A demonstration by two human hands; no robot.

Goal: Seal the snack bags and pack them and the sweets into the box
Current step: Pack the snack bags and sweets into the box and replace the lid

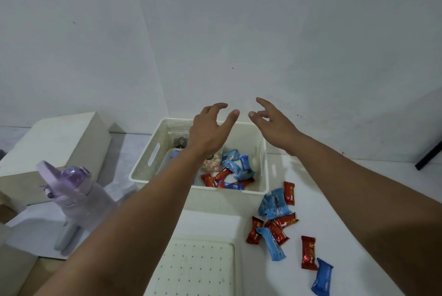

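While red and blue sweets [277, 221] lie on the table [358, 200], I hold my left hand [210, 133] and right hand [275, 126] spread, empty, above the box [215, 196].

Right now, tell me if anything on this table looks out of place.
Red and blue sweets lie scattered on the table right of the box, though others are already inside. The perforated lid lies off, in front of the box. Both hands are empty.

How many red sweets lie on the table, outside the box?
5 red sweets: one by the box corner; three in the mixed pile below; one alone nearer the person. Blue sweets may hide more.
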